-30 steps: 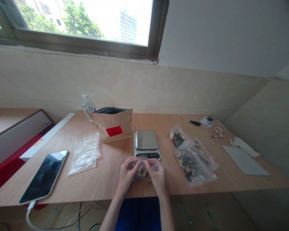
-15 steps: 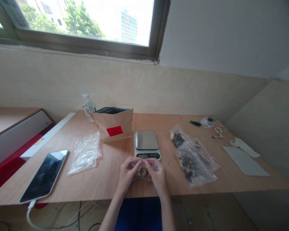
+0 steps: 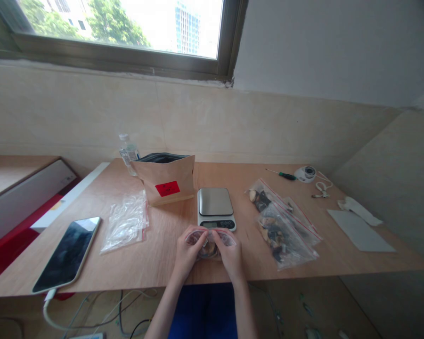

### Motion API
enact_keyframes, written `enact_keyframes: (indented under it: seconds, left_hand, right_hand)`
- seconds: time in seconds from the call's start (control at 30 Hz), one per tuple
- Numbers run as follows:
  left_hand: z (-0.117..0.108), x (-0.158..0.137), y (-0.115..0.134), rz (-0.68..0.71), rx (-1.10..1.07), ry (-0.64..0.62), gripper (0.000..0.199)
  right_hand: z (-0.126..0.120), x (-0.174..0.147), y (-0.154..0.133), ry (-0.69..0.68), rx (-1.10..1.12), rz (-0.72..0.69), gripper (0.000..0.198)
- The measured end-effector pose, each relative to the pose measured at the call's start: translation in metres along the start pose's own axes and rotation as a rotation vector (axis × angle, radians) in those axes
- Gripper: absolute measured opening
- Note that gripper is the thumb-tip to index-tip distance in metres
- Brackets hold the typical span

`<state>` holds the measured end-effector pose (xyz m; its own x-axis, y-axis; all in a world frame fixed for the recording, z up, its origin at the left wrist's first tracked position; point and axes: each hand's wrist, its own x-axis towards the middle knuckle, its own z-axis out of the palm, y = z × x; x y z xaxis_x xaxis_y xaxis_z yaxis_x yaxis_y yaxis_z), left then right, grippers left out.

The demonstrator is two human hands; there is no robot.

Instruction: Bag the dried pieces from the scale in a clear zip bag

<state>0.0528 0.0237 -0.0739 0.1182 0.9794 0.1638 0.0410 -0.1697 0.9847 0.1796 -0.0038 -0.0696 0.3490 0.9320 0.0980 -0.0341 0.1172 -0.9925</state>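
Observation:
Both hands grip the top of one clear zip bag [image 3: 209,249] with a pinkish-red seal strip, just above the table's front edge. Brown and dark dried pieces lie inside it. My left hand [image 3: 190,248] pinches the rim on one side, thumb at the middle; my right hand [image 3: 228,249] pinches the other side, thumbs close together. Directly beyond the bag stands a white kitchen scale [image 3: 216,207] with a bare steel plate. Right of the scale, several filled zip bags [image 3: 282,230] overlap, holding similar dried pieces.
An open kraft pouch [image 3: 169,176] with a red label stands behind left, beside a plastic bottle [image 3: 128,153]. Flat empty zip bags [image 3: 127,221] and a phone on a cable [image 3: 69,254] lie left. At right are a screwdriver [image 3: 286,176], a white camera [image 3: 305,173] and a white sheet [image 3: 360,230].
The view has tipped slightly downward, so the scene sits a little higher in the picture. Both hands keep their hold on the zip bag's rim, with hardly any movement.

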Motion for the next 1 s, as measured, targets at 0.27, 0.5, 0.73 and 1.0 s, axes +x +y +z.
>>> enact_keyframes:
  seconds: [0.27, 0.5, 0.73, 1.0]
  left_hand:
    - [0.0003, 0.0007, -0.0011, -0.004, -0.008, -0.003, 0.023]
    - [-0.0002, -0.001, -0.0002, 0.01, 0.002, 0.012, 0.02]
    - [-0.0003, 0.0001, -0.0001, 0.015, -0.009, 0.025, 0.021]
    - [-0.0004, -0.0001, -0.0004, 0.019, -0.031, -0.025, 0.019]
  right_hand:
    - [-0.0068, 0.0006, -0.0009, -0.01, -0.025, 0.004, 0.022]
    - [0.0, -0.0039, -0.0018, 0.017, -0.073, -0.067, 0.018]
    - [-0.0008, -0.0011, -0.0012, -0.01, -0.036, -0.024, 0.019]
    - [-0.0012, -0.0033, -0.0038, -0.023, -0.024, -0.04, 0.015]
